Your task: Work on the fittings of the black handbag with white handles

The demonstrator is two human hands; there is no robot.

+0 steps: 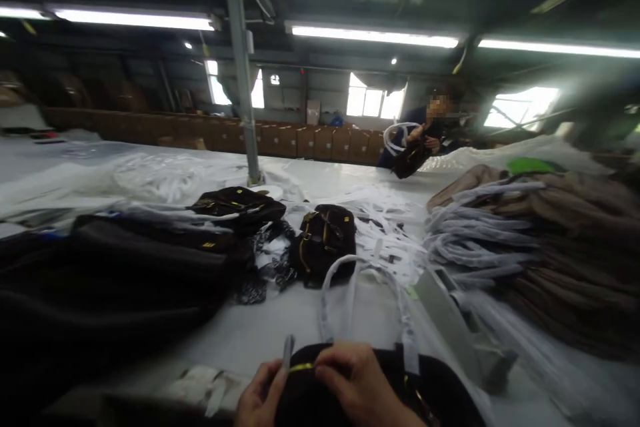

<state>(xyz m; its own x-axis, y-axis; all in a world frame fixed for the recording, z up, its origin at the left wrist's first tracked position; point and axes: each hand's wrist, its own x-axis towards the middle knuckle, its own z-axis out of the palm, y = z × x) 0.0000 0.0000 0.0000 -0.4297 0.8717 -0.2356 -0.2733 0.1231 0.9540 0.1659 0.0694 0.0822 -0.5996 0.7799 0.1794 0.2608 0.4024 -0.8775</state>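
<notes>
While pinned at the near edge of the table (pixel 300 320), black bag (pixel 380 390) with white paper-wrapped handles (pixel 360 293) and a gold zipper (pixel 302 367). Right hand (pixel 357 380) pinching closed on the zipper line, left hand (pixel 260 395) wrapped shut around a slim grey tool (pixel 287 352) (pen or pick, hard to say). Looks like mid-check or trim at the zipper; next move probably needs a steady tip right on that seam. Farther out, more black bags (pixel 325 240), brown stack (pixel 565 260) on the right.
</notes>
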